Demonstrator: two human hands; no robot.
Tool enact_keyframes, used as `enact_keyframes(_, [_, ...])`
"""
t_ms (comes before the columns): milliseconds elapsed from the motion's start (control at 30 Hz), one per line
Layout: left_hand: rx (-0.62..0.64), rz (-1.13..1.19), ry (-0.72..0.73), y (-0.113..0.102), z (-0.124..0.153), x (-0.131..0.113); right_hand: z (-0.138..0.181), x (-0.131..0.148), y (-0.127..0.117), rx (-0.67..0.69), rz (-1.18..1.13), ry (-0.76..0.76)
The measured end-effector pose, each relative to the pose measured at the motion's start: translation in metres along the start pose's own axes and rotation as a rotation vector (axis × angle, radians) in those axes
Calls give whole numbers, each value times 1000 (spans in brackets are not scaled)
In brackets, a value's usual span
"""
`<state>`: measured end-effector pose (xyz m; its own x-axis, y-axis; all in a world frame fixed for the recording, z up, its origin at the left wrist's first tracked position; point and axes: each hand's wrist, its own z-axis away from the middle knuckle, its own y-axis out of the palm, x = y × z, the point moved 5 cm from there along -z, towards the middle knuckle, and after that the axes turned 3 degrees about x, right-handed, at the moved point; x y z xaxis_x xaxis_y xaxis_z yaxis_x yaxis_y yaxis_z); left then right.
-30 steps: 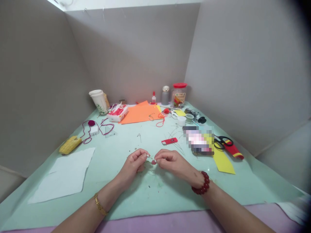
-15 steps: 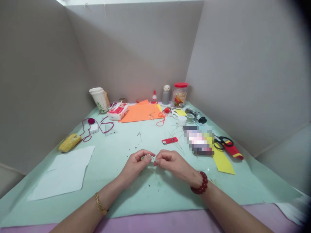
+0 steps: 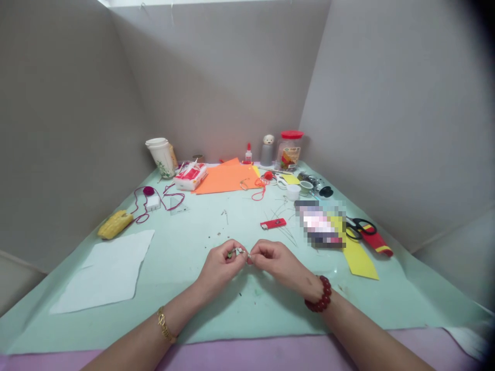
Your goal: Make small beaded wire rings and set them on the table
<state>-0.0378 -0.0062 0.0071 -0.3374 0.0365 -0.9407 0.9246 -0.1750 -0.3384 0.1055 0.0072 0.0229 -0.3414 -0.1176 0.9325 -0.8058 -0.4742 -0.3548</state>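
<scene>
My left hand and my right hand meet fingertip to fingertip above the pale green table cover. Between them they pinch a tiny craft piece, whitish with a speck of green; what it is stays too small to name. Both hands are closed in a pinch. A gold bracelet sits on my left wrist and a red bead bracelet on my right wrist.
A red lighter lies just beyond my hands. White paper lies left, a yellow object and magenta cord behind it. Orange paper, cups, jar, scissors and yellow paper crowd the back and right.
My hands have drawn closer together around the small piece, and the red bit seen between the fingertips is now hidden. The camera has shifted slightly.
</scene>
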Motion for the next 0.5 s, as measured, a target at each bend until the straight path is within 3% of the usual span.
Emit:
enact_keyframes(333, [90,-96,39,5,2,-4,4,8,4,-115,188,-79])
enact_keyframes(500, [127,51,-5,8,1,-1,8,17,13,-248,484,-273])
